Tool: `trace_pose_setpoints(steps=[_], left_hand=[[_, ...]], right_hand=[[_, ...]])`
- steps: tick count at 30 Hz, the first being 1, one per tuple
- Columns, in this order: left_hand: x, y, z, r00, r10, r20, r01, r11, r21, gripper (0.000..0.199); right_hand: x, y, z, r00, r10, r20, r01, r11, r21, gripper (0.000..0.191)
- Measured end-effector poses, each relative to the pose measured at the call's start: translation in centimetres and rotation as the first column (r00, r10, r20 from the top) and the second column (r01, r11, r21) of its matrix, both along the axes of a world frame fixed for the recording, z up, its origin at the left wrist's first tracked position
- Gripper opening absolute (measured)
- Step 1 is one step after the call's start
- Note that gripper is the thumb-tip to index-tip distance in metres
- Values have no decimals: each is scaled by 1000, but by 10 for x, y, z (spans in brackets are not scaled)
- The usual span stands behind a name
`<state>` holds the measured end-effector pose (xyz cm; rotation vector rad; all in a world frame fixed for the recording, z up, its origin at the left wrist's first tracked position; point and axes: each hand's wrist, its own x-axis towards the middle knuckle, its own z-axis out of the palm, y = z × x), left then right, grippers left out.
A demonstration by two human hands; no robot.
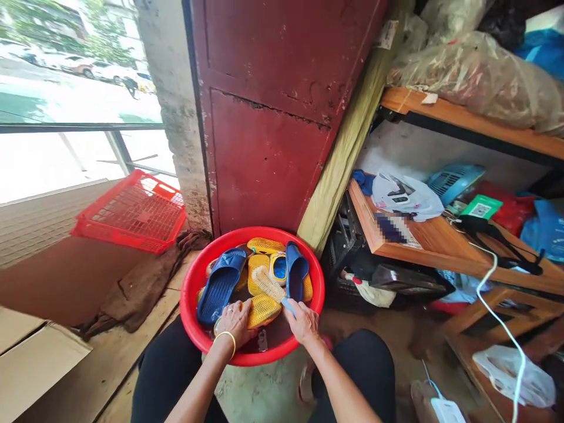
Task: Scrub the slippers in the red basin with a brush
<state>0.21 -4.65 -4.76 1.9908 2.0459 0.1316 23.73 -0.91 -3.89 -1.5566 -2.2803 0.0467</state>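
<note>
A red plastic basin stands between my knees, with dark water and several slippers in it. My left hand is closed on a yellow slipper whose ridged sole faces up. In my right hand is a scrubbing brush, held by its blue handle, with pale bristles showing above the yellow slipper. A blue slipper lies at the basin's left side, and another blue slipper leans at the right. More yellow slippers sit toward the back, partly hidden under others.
A red plastic crate rests to the left beside a brown cloth. Behind the basin is a dark red metal door. Wooden shelves with bags and a hanging white cable stand at the right.
</note>
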Motion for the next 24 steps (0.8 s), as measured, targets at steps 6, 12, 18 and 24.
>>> trace_pose_setpoints(steps=[6, 12, 18, 24], left_hand=[[3, 2, -3, 998, 48, 34, -49, 999, 9, 86], [8, 1, 6, 997, 64, 45, -68, 995, 75, 86], [9, 0, 11, 999, 50, 14, -52, 986, 156, 79], [-4, 4, -4, 970, 167, 179, -209, 946, 247, 70]], right_hand=[[3, 5, -10, 1000, 29, -12, -28, 999, 26, 40], [9, 5, -18, 995, 25, -99, -19, 998, 62, 42], [6, 7, -21, 983, 42, -177, -24, 994, 105, 43], [6, 12, -22, 954, 13, -299, 2, 999, 49, 48]])
